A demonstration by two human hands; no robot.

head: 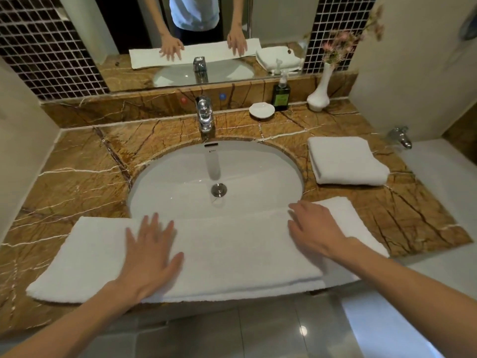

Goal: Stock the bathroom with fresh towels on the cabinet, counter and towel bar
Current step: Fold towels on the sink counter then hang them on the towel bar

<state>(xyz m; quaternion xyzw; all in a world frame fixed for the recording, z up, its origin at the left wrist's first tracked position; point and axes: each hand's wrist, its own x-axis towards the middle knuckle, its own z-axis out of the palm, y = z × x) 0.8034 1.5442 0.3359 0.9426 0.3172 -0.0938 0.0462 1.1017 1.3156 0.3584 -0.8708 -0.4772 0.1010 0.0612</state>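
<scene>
The long white terry towel (232, 257) lay along the front edge of the brown marble tabletop (77, 182), covering the near rim of the white oval sink (180, 177). Our left grip (149, 254) rested flat on it, fingers spread apart and straight. Our right grip (315, 228) lay flat near its right end, clamped on nothing. A square-folded white towel (346, 161) sat by the right edge.

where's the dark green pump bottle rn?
Head view: the dark green pump soap bottle stands at the back right of the brown marble counter, between the white oval soap dish on its left and the white vase on its right.
</scene>
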